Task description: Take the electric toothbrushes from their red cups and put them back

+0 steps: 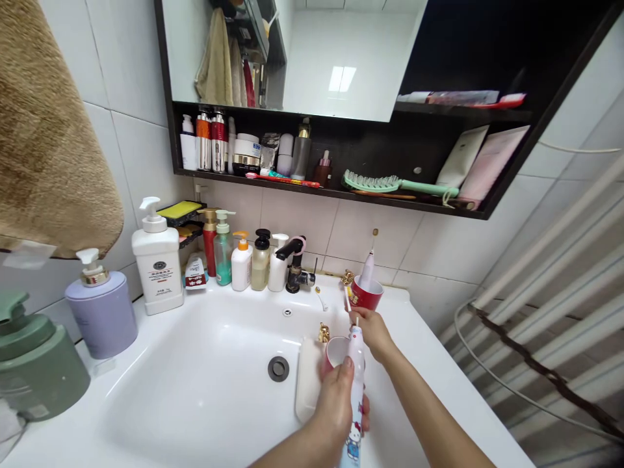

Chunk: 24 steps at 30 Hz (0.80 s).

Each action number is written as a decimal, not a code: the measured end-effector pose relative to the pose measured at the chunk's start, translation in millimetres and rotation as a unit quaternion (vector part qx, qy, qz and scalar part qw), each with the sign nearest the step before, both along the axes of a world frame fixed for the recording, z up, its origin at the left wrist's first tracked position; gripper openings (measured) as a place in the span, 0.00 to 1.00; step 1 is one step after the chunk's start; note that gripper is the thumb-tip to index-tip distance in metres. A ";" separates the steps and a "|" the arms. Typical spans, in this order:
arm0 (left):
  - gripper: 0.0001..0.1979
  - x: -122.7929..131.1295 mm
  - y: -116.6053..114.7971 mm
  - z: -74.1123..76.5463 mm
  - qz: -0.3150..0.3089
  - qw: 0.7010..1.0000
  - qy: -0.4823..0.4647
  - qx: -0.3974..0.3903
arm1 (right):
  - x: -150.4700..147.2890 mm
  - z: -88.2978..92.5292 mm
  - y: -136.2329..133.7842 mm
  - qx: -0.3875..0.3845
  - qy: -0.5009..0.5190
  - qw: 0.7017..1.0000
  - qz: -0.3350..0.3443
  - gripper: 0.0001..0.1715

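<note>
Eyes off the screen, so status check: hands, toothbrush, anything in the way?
Left hand shut on electric toothbrush, upright over the sink edge. Right hand pinching its top end. Pink cup close behind, contact unclear.

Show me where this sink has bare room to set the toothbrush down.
Free: the counter right of the basin, from red cup to front edge; the basin around the drain. Crowded: left of the tap, a row of bottles, and the left corner.

White tiled walls [131, 143] are being lit softly. A ceiling light [341, 78] is being reflected in the mirror [312, 39]; a dark shelf [390, 198] is being carried beneath it, above a white basin [195, 364].
</note>
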<state>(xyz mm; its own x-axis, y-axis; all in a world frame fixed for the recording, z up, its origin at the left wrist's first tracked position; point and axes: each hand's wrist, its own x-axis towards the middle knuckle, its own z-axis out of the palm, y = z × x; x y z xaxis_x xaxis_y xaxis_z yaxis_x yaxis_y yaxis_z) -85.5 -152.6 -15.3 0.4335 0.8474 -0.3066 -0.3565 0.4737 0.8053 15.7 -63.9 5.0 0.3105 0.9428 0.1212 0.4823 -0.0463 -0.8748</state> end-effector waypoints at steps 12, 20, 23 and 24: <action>0.23 6.8 -14.3 -15.5 -0.099 0.982 0.098 0.125 | 29.3 13.5 -72.9 0.015 0.436 0.899 0.039 0.10; 0.24 7.4 -13.6 -14.2 -0.101 0.984 0.099 0.111 | 27.0 12.5 -74.3 0.022 0.392 0.919 0.033 0.12; 0.26 7.5 -13.9 -14.4 -0.103 0.985 0.089 0.106 | 25.8 11.9 -74.1 0.023 0.382 0.923 0.043 0.12; 0.26 7.6 -14.3 -14.3 -0.102 0.986 0.083 0.100 | 25.4 11.7 -73.8 0.023 0.382 0.923 0.049 0.12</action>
